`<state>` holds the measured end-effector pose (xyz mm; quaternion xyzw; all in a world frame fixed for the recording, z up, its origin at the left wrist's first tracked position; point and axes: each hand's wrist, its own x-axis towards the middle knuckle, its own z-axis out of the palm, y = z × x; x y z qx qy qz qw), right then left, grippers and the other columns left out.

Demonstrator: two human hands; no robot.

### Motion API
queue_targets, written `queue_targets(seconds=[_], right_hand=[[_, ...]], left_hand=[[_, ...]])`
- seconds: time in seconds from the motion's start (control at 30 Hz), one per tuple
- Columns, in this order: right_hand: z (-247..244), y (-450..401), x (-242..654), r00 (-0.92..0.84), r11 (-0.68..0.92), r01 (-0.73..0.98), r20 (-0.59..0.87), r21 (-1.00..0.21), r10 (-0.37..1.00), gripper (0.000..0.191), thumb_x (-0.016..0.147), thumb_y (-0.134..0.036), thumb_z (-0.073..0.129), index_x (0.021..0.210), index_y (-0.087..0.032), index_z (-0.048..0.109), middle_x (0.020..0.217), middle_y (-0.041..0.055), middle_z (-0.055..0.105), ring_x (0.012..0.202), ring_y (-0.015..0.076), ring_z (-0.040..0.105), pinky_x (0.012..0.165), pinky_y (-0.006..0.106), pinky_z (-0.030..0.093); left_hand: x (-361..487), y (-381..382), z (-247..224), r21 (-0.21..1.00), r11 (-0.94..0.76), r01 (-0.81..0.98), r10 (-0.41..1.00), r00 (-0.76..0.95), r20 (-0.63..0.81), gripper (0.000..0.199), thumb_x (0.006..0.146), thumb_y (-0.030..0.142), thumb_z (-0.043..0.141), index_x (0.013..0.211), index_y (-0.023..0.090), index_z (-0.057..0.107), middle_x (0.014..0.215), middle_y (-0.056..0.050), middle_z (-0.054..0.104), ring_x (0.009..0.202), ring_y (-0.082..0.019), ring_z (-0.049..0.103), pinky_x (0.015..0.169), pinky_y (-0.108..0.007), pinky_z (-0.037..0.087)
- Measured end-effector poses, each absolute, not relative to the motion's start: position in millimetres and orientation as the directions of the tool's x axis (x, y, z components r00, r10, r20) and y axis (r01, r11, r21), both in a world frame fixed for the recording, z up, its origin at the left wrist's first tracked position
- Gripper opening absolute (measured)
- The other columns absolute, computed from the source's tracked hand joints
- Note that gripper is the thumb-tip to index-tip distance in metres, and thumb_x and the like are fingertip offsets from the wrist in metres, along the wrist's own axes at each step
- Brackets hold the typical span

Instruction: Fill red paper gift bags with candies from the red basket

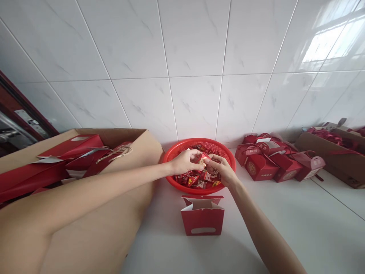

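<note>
Over a red plastic basket (170, 182), my left hand (186, 160) and my right hand (221, 169) meet on one red wrapped candy (203, 160). Both hands pinch it, the left from one side and the right from the other. Below them the basket holds many small candies (201, 184) in red, brown and yellow wrappers. Just in front of the basket stands a red paper gift box (202, 222), upright with its top open and a pale oval on its front. Parts of the basket's contents are hidden behind my hands.
A large cardboard box (139, 140) on the left holds red boxes and bags (82, 146). Several closed red gift boxes (262, 167) cluster on the white counter (242, 239) at right, beside another cardboard box (327, 161) with dark red ribbons. A tiled wall (194, 102) rises behind.
</note>
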<state>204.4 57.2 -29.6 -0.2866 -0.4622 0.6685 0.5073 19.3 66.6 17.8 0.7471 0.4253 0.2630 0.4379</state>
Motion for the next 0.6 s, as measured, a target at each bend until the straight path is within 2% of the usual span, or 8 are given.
queue_targets(seconds=[0.13, 0.3, 0.4, 0.47, 0.5, 0.53, 0.6], right_hand=[[-28.5, 55.5, 199.3, -0.187, -0.074, -0.492, 0.022, -0.868, 0.982, 0.035, 0.058, -0.04, 0.089, 0.072, -0.019, 0.066, 0.056, -0.0055, 0.054, 0.048, 0.0071, 0.043, 0.046, 0.022, 0.034], [-28.8, 51.4, 185.3, -0.215, -0.181, -0.559, -0.069, -0.809, 0.974, 0.033, 0.055, -0.03, 0.09, 0.078, -0.018, 0.069, 0.064, -0.0022, 0.066, 0.052, 0.0112, 0.057, 0.052, 0.024, 0.046], [-28.3, 53.9, 183.7, -0.151, -0.199, -0.644, -0.132, -0.739, 0.98, 0.022, 0.059, -0.024, 0.082, 0.074, -0.019, 0.067, 0.069, -0.0005, 0.07, 0.059, 0.0152, 0.064, 0.057, 0.026, 0.053], [-28.3, 57.8, 187.8, -0.117, -0.231, -0.688, -0.209, -0.688, 0.971, 0.013, 0.063, -0.023, 0.073, 0.071, -0.019, 0.065, 0.069, 0.0003, 0.07, 0.06, 0.016, 0.065, 0.057, 0.027, 0.054], [-28.6, 59.9, 190.7, -0.111, -0.248, -0.701, -0.241, -0.669, 0.964, 0.01, 0.064, -0.022, 0.069, 0.071, -0.019, 0.064, 0.07, 0.001, 0.071, 0.06, 0.0164, 0.065, 0.057, 0.028, 0.055], [-29.1, 61.8, 193.8, -0.107, -0.258, -0.709, -0.26, -0.657, 0.96, 0.008, 0.064, -0.022, 0.067, 0.071, -0.019, 0.064, 0.072, 0.0019, 0.072, 0.061, 0.0169, 0.065, 0.057, 0.029, 0.056], [-31.3, 65.2, 198.9, -0.104, -0.254, -0.72, -0.261, -0.646, 0.96, 0.007, 0.064, -0.021, 0.063, 0.071, -0.02, 0.064, 0.075, 0.0032, 0.072, 0.063, 0.0179, 0.066, 0.058, 0.03, 0.057]], left_hand=[[20.5, 63.7, 16.5, 0.881, -0.244, 0.406, 0.884, 0.467, 0.029, 0.043, 0.069, 0.029, 0.077, 0.106, 0.015, 0.061, 0.089, -0.004, 0.068, 0.088, -0.022, 0.067, 0.077, -0.035, 0.054], [21.3, 62.3, 16.1, 0.919, -0.184, 0.348, 0.882, 0.471, -0.001, 0.049, 0.07, 0.033, 0.079, 0.11, 0.016, 0.058, 0.092, -0.007, 0.07, 0.09, -0.023, 0.069, 0.082, -0.037, 0.054], [17.7, 70.9, 19.2, 0.901, -0.185, 0.393, 0.893, 0.45, -0.013, 0.052, 0.073, 0.042, 0.077, 0.114, 0.015, 0.058, 0.097, -0.008, 0.071, 0.093, -0.023, 0.069, 0.083, -0.036, 0.053], [10.4, 82.1, 21.6, 0.798, -0.254, 0.546, 0.898, 0.44, -0.016, 0.047, 0.082, 0.048, 0.065, 0.115, 0.016, 0.059, 0.1, -0.009, 0.072, 0.093, -0.022, 0.069, 0.081, -0.033, 0.053], [5.1, 88.5, 22.2, 0.708, -0.3, 0.64, 0.899, 0.439, -0.015, 0.043, 0.085, 0.048, 0.058, 0.113, 0.016, 0.061, 0.103, -0.009, 0.072, 0.093, -0.021, 0.069, 0.08, -0.031, 0.053], [-1.1, 94.8, 22.3, 0.593, -0.348, 0.726, 0.898, 0.441, -0.013, 0.04, 0.086, 0.047, 0.054, 0.112, 0.016, 0.063, 0.106, -0.008, 0.072, 0.094, -0.021, 0.068, 0.079, -0.03, 0.053], [-14.6, 105.5, 20.4, 0.446, -0.388, 0.807, 0.897, 0.442, -0.02, 0.033, 0.083, 0.038, 0.056, 0.107, 0.017, 0.067, 0.105, -0.008, 0.072, 0.092, -0.022, 0.068, 0.077, -0.028, 0.052]])
